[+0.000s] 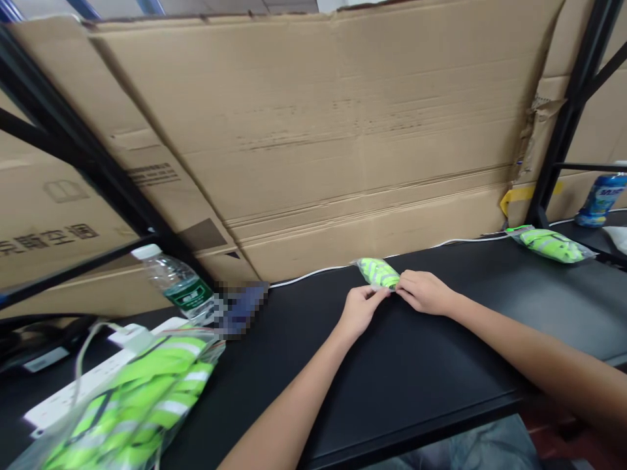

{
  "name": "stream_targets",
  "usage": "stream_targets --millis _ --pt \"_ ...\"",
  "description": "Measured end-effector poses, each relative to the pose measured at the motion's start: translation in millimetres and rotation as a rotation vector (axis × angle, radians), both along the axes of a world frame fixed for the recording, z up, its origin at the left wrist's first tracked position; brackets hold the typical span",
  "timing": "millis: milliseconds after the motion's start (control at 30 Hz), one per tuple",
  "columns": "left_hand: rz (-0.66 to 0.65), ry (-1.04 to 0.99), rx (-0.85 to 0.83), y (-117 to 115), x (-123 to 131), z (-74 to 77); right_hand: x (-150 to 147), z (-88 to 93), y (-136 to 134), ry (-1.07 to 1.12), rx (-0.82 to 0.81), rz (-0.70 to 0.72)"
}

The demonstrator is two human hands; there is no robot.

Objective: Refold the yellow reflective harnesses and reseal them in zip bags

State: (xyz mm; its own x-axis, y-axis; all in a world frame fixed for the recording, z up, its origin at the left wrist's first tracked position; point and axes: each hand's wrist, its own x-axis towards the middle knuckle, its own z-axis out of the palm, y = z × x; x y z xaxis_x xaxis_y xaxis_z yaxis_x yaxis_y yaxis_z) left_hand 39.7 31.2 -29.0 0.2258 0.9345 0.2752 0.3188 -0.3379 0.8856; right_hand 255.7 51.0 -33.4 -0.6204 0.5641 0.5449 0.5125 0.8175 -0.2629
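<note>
Near the back middle of the black table (304,365) lies a small clear plastic bag (377,272) packed with neon-yellow material that has silvery reflective stripes. My left hand (360,310) pinches the bag's near edge between thumb and fingers. Close beside it, my right hand (424,292) has its fingers closed on the bag's right end. The fingertips partly cover the near side of the bag. A similar filled bag (556,246) lies apart at the far right, and a large clear bag (142,398) of the same striped neon material sits at the left.
Upright cardboard (333,130) walls the table's back, with a white cable (313,275) along its foot. Black metal posts stand at both sides. At left are a clear water bottle (174,284) and a white power strip (49,412); a blue bottle (601,199) stands far right.
</note>
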Motion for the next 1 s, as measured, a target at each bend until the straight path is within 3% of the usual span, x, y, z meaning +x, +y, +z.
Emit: stream_targets --millis 133,300,467,633,800,1000 --pt "-0.049 -0.077 -0.022 -0.4 2.5 0.0 -1.7 0.7 -5.0 0.181 -0.211 -0.006" --pt "-0.080 -0.084 0.006 -7.0 0.4 10.8 -0.6 0.7 -2.9 0.386 -0.500 0.030" --pt "-0.075 -0.078 0.059 -11.3 8.9 14.9 -1.2 1.5 -2.6 0.552 -0.628 0.038" --pt "0.011 -0.087 0.104 -7.7 14.3 11.7 -15.4 1.0 -13.1 0.631 -0.630 0.048" --pt "0.037 -0.083 0.138 -4.9 14.2 19.6 -34.4 -5.2 -24.3 0.683 -0.592 0.057" --pt "-0.006 -0.033 0.159 -13.2 14.5 27.8 -25.3 -7.5 -8.6 0.655 -0.400 -0.018"
